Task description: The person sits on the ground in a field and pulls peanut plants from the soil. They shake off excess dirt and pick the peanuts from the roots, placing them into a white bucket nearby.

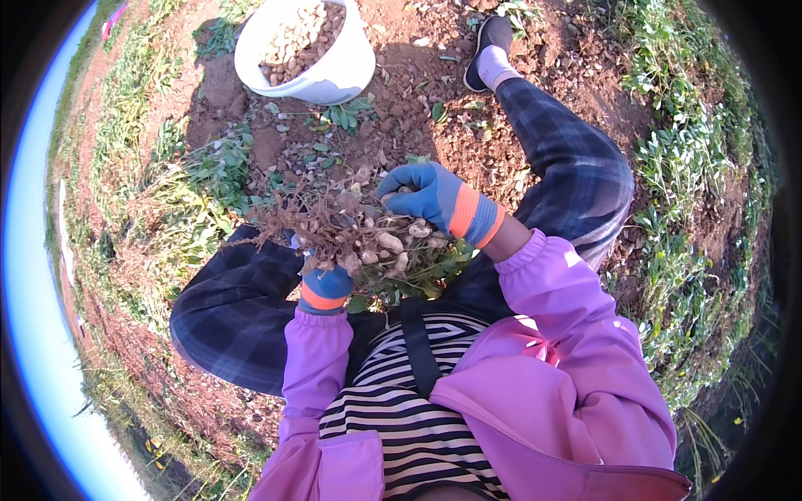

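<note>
A clump of uprooted peanut plants (376, 247), with roots and many pods showing, lies across the person's lap. My left hand (327, 282), in a blue glove with an orange band, grips the clump from its near left side; its fingers are mostly hidden behind roots and pods. Over the clump's upper right is my right hand (416, 194), gloved alike, its thumb and fingers closed on what looks like a peanut pod (401, 193). Beyond the clump a white plastic bucket (341, 69) holds many loose peanut pods (301, 44).
The person sits on reddish soil (269, 144) with both legs bent, a dark shoe (489, 53) at the top right. Pulled leafy plants (188, 213) lie to the left, and a row of green plants (683, 163) runs along the right.
</note>
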The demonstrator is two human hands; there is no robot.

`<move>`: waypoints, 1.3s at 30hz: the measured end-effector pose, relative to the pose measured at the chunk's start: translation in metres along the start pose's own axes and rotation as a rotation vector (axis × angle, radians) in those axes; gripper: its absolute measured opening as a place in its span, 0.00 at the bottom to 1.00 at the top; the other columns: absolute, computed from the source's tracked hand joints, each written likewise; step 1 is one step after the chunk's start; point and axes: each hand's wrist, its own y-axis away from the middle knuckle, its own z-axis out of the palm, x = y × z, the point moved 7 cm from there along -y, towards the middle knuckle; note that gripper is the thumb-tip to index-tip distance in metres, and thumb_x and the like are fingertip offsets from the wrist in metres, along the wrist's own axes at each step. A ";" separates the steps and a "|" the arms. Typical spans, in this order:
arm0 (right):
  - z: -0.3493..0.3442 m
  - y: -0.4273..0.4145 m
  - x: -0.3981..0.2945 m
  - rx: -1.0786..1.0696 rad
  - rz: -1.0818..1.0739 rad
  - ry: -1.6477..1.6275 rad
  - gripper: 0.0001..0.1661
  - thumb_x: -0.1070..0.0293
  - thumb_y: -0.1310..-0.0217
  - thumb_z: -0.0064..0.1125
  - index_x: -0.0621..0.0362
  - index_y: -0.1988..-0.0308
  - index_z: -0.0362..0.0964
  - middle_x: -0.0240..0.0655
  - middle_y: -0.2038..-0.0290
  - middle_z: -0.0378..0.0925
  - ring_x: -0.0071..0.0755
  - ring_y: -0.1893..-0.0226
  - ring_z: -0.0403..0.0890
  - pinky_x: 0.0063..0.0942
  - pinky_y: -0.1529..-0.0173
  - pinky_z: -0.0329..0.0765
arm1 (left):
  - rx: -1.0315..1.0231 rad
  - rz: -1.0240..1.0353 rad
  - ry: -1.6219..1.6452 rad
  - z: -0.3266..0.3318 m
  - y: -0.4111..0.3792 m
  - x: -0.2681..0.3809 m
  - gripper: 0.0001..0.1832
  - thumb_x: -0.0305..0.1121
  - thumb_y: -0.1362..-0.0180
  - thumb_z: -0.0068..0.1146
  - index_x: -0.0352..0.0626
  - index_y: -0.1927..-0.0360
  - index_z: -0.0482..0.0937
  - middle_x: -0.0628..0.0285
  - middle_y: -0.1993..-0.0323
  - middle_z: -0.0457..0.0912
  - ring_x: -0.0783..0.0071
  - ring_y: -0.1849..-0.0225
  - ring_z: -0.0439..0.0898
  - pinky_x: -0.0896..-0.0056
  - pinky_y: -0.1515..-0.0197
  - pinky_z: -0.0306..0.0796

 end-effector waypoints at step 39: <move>-0.033 0.019 0.003 0.170 -0.068 0.387 0.09 0.72 0.52 0.59 0.60 0.66 0.72 0.26 0.78 0.71 0.16 0.77 0.68 0.18 0.73 0.66 | -0.056 0.149 0.420 -0.017 0.027 0.003 0.22 0.46 0.36 0.35 0.41 0.46 0.64 0.53 0.49 0.69 0.55 0.50 0.72 0.50 0.49 0.69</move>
